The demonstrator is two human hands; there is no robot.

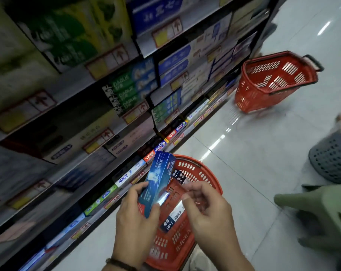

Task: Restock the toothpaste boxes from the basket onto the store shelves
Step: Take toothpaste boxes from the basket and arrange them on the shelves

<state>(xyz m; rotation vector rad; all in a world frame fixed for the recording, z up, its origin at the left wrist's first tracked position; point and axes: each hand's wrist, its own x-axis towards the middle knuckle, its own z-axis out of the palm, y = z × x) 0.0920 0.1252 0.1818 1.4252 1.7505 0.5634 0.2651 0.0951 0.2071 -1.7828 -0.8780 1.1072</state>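
Note:
My left hand (135, 218) grips a blue toothpaste box (157, 180), tilted up toward the shelves, above a red basket (208, 178) on the floor. My right hand (204, 206) hovers beside the box over the basket, fingers curled and apart, holding nothing that I can make out. In the basket lie two dark-and-white toothpaste boxes marked SP-1, one near its far rim (179, 176), one (172, 219) between my hands. Store shelves (126, 132) packed with toothpaste boxes fill the left side.
A second red basket (271, 83) with a black handle stands further down the aisle by the shelf. A grey perforated basket (332, 159) and a green plastic stool (326, 214) sit on the glossy floor at the right.

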